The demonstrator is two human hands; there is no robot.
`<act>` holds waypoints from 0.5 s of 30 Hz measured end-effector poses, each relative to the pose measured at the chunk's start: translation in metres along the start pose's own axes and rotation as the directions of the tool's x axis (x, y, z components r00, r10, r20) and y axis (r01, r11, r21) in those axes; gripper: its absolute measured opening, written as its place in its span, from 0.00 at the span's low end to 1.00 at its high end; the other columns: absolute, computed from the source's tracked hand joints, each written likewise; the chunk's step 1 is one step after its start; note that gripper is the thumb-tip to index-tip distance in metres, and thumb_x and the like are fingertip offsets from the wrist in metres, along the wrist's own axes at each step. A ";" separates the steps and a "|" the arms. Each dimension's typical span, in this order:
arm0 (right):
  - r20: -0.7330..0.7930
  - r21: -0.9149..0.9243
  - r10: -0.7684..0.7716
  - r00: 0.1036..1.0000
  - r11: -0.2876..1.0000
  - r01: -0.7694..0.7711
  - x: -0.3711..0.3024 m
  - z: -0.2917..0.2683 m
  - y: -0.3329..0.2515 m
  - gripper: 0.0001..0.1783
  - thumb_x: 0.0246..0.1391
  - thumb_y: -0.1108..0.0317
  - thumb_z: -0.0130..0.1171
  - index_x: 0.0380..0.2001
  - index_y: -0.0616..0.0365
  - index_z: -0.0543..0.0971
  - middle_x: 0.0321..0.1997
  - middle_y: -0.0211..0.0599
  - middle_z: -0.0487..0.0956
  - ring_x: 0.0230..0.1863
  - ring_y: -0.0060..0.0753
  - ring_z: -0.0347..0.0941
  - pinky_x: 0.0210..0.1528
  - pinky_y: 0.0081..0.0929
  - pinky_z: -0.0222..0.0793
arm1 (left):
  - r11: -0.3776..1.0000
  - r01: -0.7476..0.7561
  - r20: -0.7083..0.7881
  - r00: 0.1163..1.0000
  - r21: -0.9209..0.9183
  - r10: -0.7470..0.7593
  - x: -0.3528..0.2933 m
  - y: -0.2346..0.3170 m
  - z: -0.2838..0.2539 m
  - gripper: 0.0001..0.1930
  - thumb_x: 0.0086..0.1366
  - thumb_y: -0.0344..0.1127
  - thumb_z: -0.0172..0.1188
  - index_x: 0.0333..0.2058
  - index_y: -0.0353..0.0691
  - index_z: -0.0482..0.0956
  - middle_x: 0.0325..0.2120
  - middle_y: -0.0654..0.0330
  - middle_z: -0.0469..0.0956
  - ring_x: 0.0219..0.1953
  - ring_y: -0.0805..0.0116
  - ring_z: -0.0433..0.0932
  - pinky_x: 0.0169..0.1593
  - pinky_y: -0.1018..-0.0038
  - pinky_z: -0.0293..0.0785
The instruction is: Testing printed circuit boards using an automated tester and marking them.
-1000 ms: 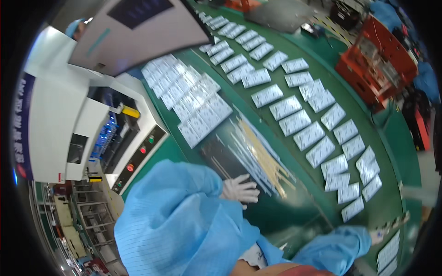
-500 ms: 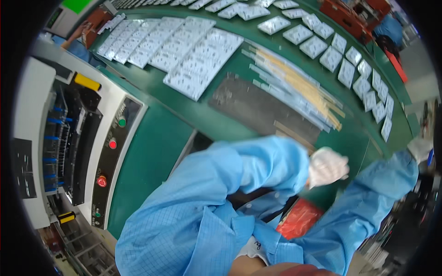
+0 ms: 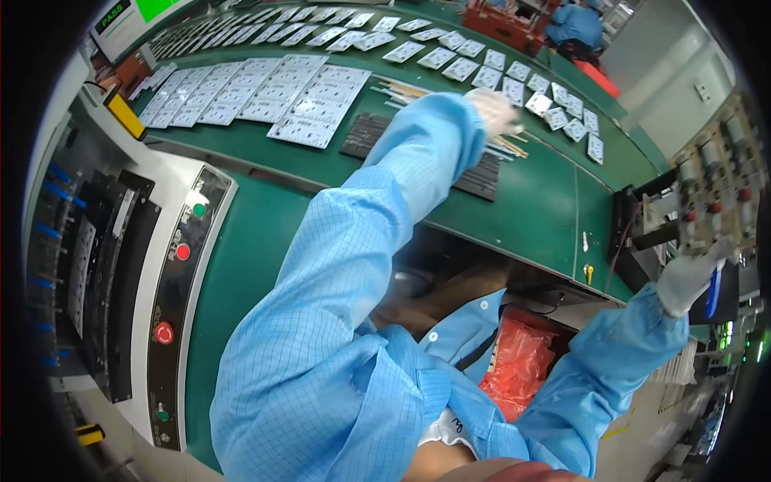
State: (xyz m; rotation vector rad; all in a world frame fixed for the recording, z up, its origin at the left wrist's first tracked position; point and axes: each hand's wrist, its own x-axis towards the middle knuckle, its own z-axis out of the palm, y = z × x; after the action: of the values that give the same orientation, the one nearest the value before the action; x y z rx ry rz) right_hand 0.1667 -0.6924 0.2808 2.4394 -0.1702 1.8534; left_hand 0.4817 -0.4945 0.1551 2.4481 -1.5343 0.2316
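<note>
My left hand (image 3: 491, 111), in a white glove, reaches far forward over the bundle of thin tan and white strips (image 3: 507, 146), close to the rows of small white panels. Its fingers are blurred, and I cannot tell whether it holds anything. My right hand (image 3: 683, 283), also gloved, is at the far right with its fingers curled closed. It is against the lower edge of a metal fixture (image 3: 716, 189) with cylinders and red parts. A narrow blue piece (image 3: 712, 293) shows beside its fingers; what the hand grips is not clear.
Large white panels (image 3: 321, 104) overlap on the green bench (image 3: 538, 217), with small white panels (image 3: 486, 78) behind. A dark ribbed mat (image 3: 365, 135) lies under the strips. At left stands a white machine with buttons (image 3: 183, 252); red plastic (image 3: 518, 365) lies below the bench edge.
My left hand has moved forward from near the bench's front edge to the strips. The view has shifted, bringing the fixture by my right hand into sight.
</note>
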 end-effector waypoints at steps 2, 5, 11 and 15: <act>0.017 0.103 0.083 0.996 0.991 -0.084 -0.014 -0.010 -0.007 0.22 0.58 0.64 0.45 0.53 0.66 0.62 0.51 0.49 0.64 0.49 0.38 0.63 0.49 0.29 0.59 | 0.995 -0.024 -0.129 0.992 -0.096 0.011 -0.006 -0.023 0.026 0.28 0.61 0.59 0.45 0.48 0.44 0.73 0.48 0.53 0.71 0.52 0.56 0.67 0.56 0.66 0.62; 0.211 0.410 0.323 0.923 0.827 -0.383 -0.038 -0.009 -0.013 0.26 0.61 0.54 0.39 0.52 0.67 0.62 0.47 0.45 0.68 0.45 0.34 0.67 0.44 0.31 0.64 | 0.939 0.073 -0.204 0.968 -0.336 -0.148 -0.019 -0.016 0.006 0.30 0.59 0.61 0.46 0.52 0.47 0.70 0.60 0.55 0.56 0.62 0.59 0.53 0.63 0.69 0.51; 0.435 0.702 0.421 0.796 0.396 -0.593 -0.092 0.071 -0.053 0.45 0.48 0.33 0.48 0.56 0.62 0.63 0.57 0.40 0.66 0.54 0.36 0.64 0.53 0.33 0.62 | 0.450 -0.455 -0.640 0.575 -0.768 -0.510 -0.103 0.021 -0.071 0.22 0.58 0.22 0.45 0.53 0.41 0.68 0.61 0.49 0.50 0.60 0.59 0.58 0.57 0.67 0.64; 0.405 0.786 0.166 0.899 0.438 -0.435 -0.169 0.125 -0.086 0.27 0.56 0.50 0.47 0.47 0.64 0.68 0.57 0.52 0.64 0.54 0.35 0.65 0.51 0.28 0.63 | 0.918 0.107 -0.897 0.197 -0.381 -0.395 -0.279 0.057 -0.080 0.32 0.45 0.11 0.37 0.50 0.38 0.71 0.54 0.48 0.63 0.60 0.58 0.59 0.59 0.66 0.61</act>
State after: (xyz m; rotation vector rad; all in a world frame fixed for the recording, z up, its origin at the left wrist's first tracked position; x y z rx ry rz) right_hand 0.2532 -0.6154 0.0855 3.5708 0.5061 2.0454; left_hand 0.3085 -0.2547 0.1654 1.5893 -0.4768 1.1760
